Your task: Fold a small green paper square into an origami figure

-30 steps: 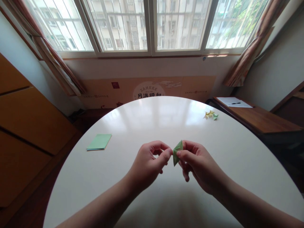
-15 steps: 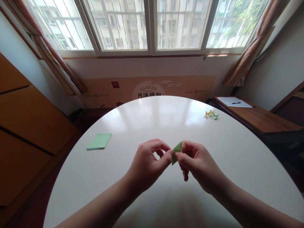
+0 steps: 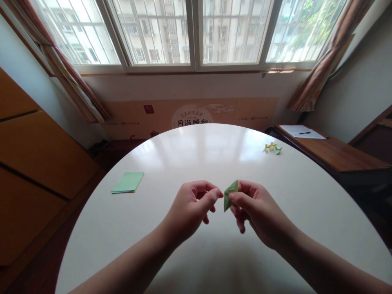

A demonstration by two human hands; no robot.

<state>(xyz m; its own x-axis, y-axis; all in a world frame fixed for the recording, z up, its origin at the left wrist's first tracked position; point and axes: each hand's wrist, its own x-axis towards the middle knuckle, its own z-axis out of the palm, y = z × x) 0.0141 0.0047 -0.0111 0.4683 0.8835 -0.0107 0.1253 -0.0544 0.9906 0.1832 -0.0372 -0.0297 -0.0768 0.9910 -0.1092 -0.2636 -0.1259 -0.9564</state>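
Note:
A small piece of folded green paper (image 3: 230,193) is held up above the white table, its creased facets coming to points at the top and bottom. My right hand (image 3: 255,206) pinches its right side between thumb and fingers, the other fingers curled below. Just left of the paper is my left hand (image 3: 196,208), thumb and index finger pressed together at the tips. A narrow gap shows between those tips and the paper, and nothing is visible in them.
A stack of light green paper squares (image 3: 128,182) lies on the left of the round white table (image 3: 196,159). Several small folded yellow and green paper pieces (image 3: 272,148) sit at the far right. Beyond is a wooden side table (image 3: 346,153) with a paper sheet (image 3: 298,131) and pen.
My left fingertips have come off the folded green paper and moved slightly left. My right hand has shifted the paper a little rightward and turned it, showing more of its creased face.

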